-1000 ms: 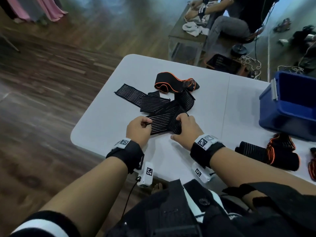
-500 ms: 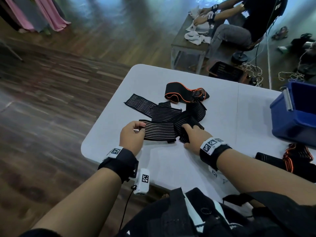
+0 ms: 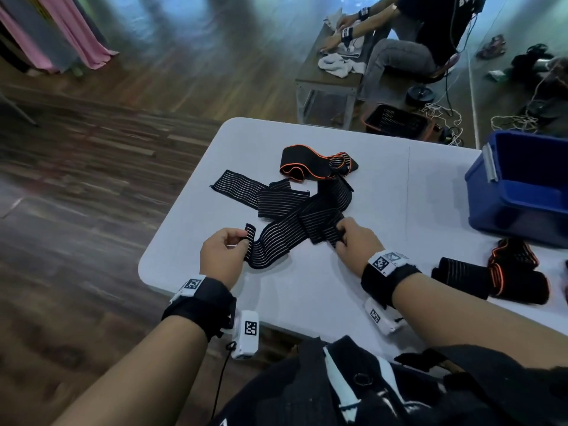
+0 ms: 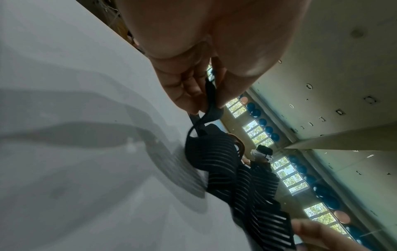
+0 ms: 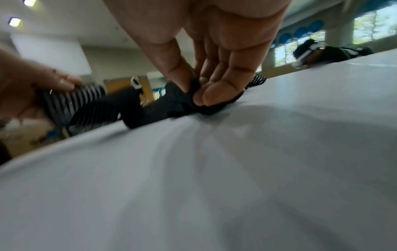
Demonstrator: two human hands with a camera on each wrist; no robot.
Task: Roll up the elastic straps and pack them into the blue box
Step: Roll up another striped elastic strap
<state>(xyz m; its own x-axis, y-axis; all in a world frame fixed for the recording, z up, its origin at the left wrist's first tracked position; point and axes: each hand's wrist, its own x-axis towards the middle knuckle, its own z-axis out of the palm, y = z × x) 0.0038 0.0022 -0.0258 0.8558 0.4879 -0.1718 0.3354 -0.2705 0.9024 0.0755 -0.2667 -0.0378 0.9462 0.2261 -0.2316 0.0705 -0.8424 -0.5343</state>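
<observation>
A long black elastic strap with white stripes lies crumpled across the white table. My left hand pinches its near end, lifted a little off the table; the left wrist view shows that strap hanging from my left hand. My right hand pinches a fold further along; in the right wrist view the right hand squeezes the strap against the table. An orange-edged black strap lies behind. The blue box stands at the right.
Rolled black straps with orange trim lie at the right, in front of the box. The table's left edge drops to a wooden floor. Beyond the table another person sits at a small bench, with a basket on the floor.
My left hand has drawn the strap's end out to the left and raised it. My right hand has gone from pressing the strap to pinching a fold. The camera view has shifted.
</observation>
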